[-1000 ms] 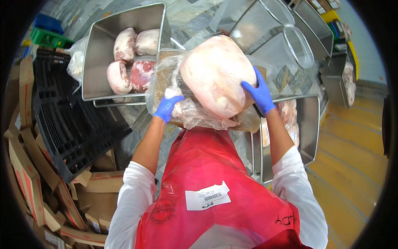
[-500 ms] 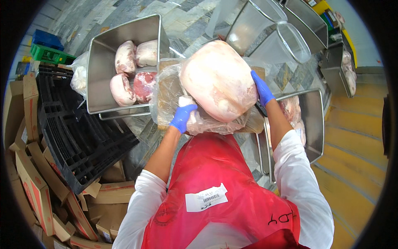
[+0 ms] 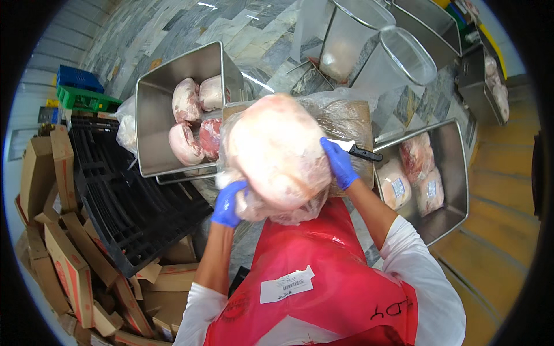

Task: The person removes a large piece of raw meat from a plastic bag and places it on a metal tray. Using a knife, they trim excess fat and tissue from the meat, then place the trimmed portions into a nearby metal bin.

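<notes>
A big, pale, fat-covered pork leg (image 3: 280, 150) is held up in front of my apron, over a worktop with clear plastic film spread on it. My left hand (image 3: 229, 203), in a blue glove, is closed round its narrow shank end, with loose film bunched there. My right hand (image 3: 339, 163), also gloved, presses against the leg's right side, thumb and palm supporting it; some fingertips are hidden. Beside that hand a knife (image 3: 365, 153) with a black handle and pale blade lies on the film-covered brown surface (image 3: 349, 124).
A steel tub (image 3: 153, 124) with several meat pieces stands at left, another (image 3: 456, 190) with wrapped pieces at right. Clear-lined bins (image 3: 407, 57) stand at the far right. A black pallet (image 3: 124, 196) and flattened cardboard boxes (image 3: 69, 271) fill the left side.
The pork leg has come left and closer to my body, carried by both hands. The knife and the brown surface on the right are now uncovered. The view has shifted slightly.
</notes>
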